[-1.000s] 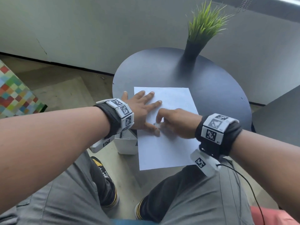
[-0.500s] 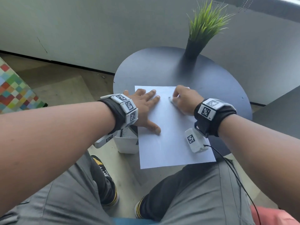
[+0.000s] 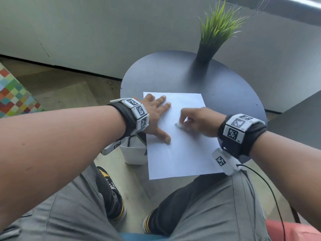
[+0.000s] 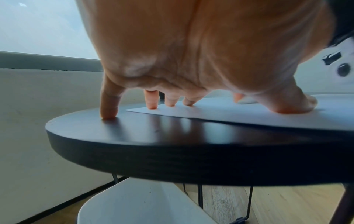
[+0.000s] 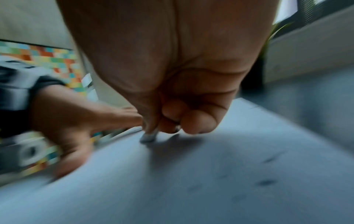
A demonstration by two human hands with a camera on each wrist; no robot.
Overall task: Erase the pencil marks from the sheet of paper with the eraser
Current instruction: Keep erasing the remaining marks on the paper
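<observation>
Paper (image 3: 184, 153) on round table (image 3: 225, 87), L hand (image 3: 154, 117) flat; R hand (image 3: 199, 121) grip pinches eraser (image 3: 178, 125); plant (image 3: 215, 32) behind.

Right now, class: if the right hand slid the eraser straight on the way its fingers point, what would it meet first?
Probably the left hand, pressed flat on the sheet of paper. The right hand pinches the eraser, pointing leftward; only bare paper lies between, though motion blur leaves the line uncertain.
</observation>
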